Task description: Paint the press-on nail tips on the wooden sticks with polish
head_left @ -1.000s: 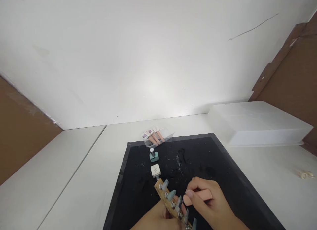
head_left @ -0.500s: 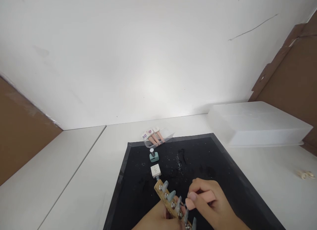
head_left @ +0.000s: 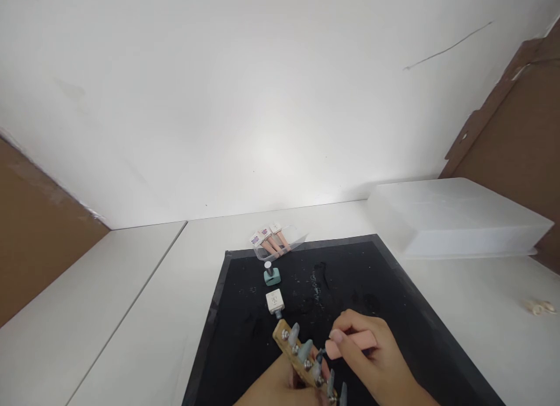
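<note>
My left hand (head_left: 280, 381) is closed around a wooden nail stand (head_left: 296, 364), which carries a row of false nails (head_left: 305, 350) in grey and grey-green on metal studs. In my right hand (head_left: 374, 368), thumb and fingers pinch the pink handle of a nail polish brush (head_left: 352, 343). Its dark tip is at one of the nails near the middle of the row. A white square polish bottle (head_left: 275, 301) lies just beyond the stand, its neck pointing toward it. Farther back is a small teal bottle (head_left: 272, 276) with a silver top.
A clear tray (head_left: 300, 238) holding several pink-handled bottles sits at the back edge of the black mat (head_left: 350, 266). On the right are a translucent white bin (head_left: 459, 219) and small beige pieces (head_left: 539, 306). Brown cardboard (head_left: 520, 132) and a white wall (head_left: 262, 102) enclose the table.
My right hand has shifted slightly up and left with the brush, whose tip is now higher. The nail stand has turned a little in my left hand.
</note>
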`<state>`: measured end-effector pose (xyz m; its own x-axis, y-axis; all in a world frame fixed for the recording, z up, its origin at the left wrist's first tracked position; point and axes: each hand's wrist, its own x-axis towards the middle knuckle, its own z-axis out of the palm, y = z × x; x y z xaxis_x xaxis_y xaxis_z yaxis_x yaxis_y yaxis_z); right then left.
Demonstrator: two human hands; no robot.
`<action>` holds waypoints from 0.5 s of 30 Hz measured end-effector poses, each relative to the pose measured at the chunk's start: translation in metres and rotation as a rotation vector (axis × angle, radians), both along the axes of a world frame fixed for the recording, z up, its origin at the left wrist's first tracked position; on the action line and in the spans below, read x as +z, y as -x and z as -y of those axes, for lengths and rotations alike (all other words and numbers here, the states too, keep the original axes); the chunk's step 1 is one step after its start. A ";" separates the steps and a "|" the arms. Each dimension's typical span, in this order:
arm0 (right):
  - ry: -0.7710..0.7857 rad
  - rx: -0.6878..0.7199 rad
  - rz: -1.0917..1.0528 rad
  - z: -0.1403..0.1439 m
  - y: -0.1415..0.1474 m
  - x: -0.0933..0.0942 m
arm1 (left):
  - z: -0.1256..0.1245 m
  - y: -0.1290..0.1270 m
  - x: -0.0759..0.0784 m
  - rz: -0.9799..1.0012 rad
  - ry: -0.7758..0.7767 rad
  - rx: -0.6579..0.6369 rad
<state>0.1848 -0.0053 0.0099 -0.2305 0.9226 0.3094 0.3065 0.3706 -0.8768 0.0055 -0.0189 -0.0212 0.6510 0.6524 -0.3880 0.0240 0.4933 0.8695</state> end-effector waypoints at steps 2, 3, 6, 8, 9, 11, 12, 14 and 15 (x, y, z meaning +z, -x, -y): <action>0.006 -0.040 -0.001 -0.001 0.000 0.000 | 0.001 0.002 0.000 0.043 0.031 0.015; 0.012 -0.059 -0.003 -0.002 0.000 0.000 | 0.001 0.003 0.001 0.048 0.047 0.013; 0.017 -0.108 -0.015 -0.003 0.000 0.001 | 0.001 0.005 0.010 0.037 0.083 0.002; 0.006 -0.108 -0.022 -0.002 -0.001 0.002 | 0.001 0.003 0.013 0.033 0.046 0.005; -0.001 -0.087 -0.023 -0.002 -0.002 0.002 | 0.001 0.002 0.013 0.034 0.015 0.015; -0.014 -0.015 -0.017 0.000 -0.003 0.003 | 0.001 -0.001 0.012 0.026 -0.042 0.032; -0.021 0.021 -0.009 0.001 -0.004 0.003 | 0.000 -0.003 0.011 0.015 -0.068 0.041; -0.037 0.074 0.010 0.003 -0.005 0.005 | 0.000 -0.006 0.009 -0.014 -0.113 0.060; -0.042 0.091 0.019 0.004 -0.005 0.005 | 0.000 -0.007 0.008 -0.026 -0.135 0.063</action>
